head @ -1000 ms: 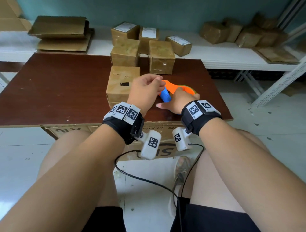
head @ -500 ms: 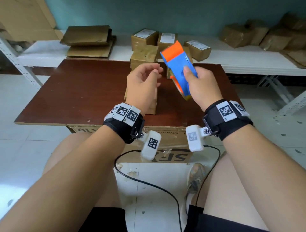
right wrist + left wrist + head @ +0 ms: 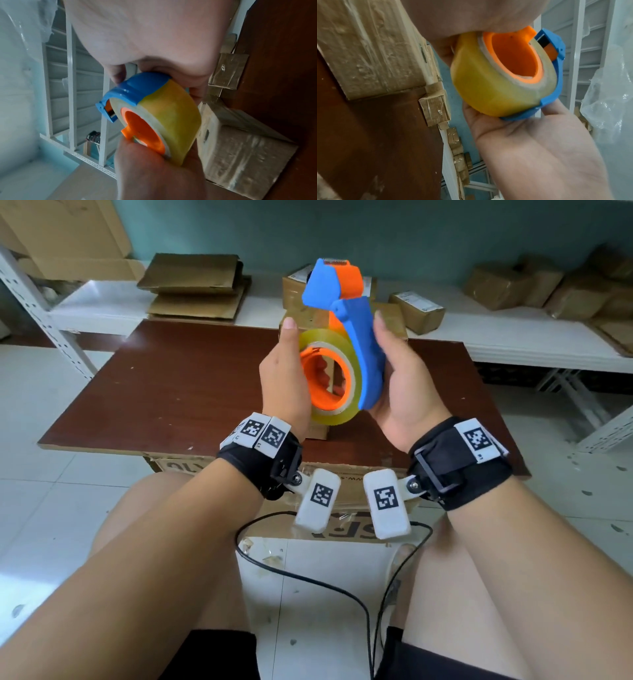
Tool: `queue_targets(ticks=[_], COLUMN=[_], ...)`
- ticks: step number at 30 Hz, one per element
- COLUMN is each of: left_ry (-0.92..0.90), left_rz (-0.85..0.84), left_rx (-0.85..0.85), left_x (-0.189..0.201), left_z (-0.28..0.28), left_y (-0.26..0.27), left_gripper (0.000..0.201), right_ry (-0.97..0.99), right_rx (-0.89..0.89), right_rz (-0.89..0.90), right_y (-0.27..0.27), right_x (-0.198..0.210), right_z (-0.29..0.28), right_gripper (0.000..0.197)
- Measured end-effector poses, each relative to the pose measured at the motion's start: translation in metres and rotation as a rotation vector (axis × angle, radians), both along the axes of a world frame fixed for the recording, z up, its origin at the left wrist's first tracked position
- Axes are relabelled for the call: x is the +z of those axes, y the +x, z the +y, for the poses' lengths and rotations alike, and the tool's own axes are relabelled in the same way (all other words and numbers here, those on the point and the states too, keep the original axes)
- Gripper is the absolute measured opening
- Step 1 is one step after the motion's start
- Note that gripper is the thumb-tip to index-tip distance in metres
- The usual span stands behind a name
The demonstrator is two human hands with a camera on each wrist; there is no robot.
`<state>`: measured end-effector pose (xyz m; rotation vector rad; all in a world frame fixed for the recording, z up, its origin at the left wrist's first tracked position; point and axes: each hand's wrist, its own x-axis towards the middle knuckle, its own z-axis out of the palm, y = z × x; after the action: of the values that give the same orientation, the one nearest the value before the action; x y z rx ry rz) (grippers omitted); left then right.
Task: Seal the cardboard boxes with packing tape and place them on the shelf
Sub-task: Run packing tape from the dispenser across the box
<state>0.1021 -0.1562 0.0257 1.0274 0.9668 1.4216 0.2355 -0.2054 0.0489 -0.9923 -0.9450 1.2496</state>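
A blue and orange tape dispenser (image 3: 356,337) with a yellowish tape roll (image 3: 337,356) is held upright in the air over the brown table (image 3: 171,392). My left hand (image 3: 291,361) grips the roll from the left, thumb along its edge. My right hand (image 3: 390,361) holds the blue handle from the right. The wrist views show the roll (image 3: 488,92) (image 3: 173,119) between both palms. A cardboard box (image 3: 318,434) sits on the table under the hands, mostly hidden. It shows as tape-wrapped in the wrist views (image 3: 368,47) (image 3: 240,155).
More taped boxes (image 3: 298,313) stand at the table's far edge, behind the dispenser. The white shelf (image 3: 102,306) beyond holds flat cardboard (image 3: 195,289), labelled boxes (image 3: 418,308) and, at the right, wrapped parcels (image 3: 513,285). Cables hang between my knees.
My right hand lifted the dispenser off the table and turned it upright, closer to me. My left hand, free before, now grips the tape roll.
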Motion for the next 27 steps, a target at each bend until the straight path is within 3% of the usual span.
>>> queue_targets(ticks=[5,7,9,12,13,15,18,20,23,27], left_ry=[0.029,-0.013,-0.04,-0.066,-0.074,-0.109,-0.146,-0.164,-0.215,-0.268], left_rz=[0.024,0.031,0.066,0.24,0.25,0.169,-0.01,-0.1,-0.152,-0.194], left_rx=[0.065,0.03,0.006,-0.076,-0.115,-0.19,-0.285,-0.332,-0.367,-0.387], left_x=[0.001,0.002,0.002,0.0,0.0,0.003,0.01,0.014,0.018,0.015], left_z=[-0.002,-0.001,0.003,0.012,0.012,0.012,0.012,0.012,0.012,0.012], left_y=[0.0,-0.001,-0.002,-0.006,-0.009,-0.014,-0.024,-0.029,-0.034,-0.037], left_gripper=[0.044,0.045,0.049,0.058,0.062,0.064,0.069,0.053,0.029,0.021], right_ry=[-0.073,-0.078,-0.076,-0.05,-0.015,0.071,0.14,0.17,0.191,0.196], right_rx=[-0.038,-0.025,-0.048,-0.205,-0.254,-0.316,-0.342,-0.346,-0.347,-0.338], right_rz=[-0.115,-0.109,-0.103,-0.149,-0.193,-0.38,-0.754,-0.916,-1.019,-1.078], right_y=[-0.011,-0.012,-0.013,-0.006,-0.001,0.008,0.017,0.022,0.024,0.022], right_x=[0.001,0.001,0.001,0.003,0.004,0.003,0.005,0.006,0.004,0.003], right_z=[0.01,0.014,0.017,0.019,0.019,0.018,0.013,0.008,0.005,0.001], right_gripper=[0.09,0.099,0.093,0.063,0.064,0.078,0.077,0.081,0.084,0.088])
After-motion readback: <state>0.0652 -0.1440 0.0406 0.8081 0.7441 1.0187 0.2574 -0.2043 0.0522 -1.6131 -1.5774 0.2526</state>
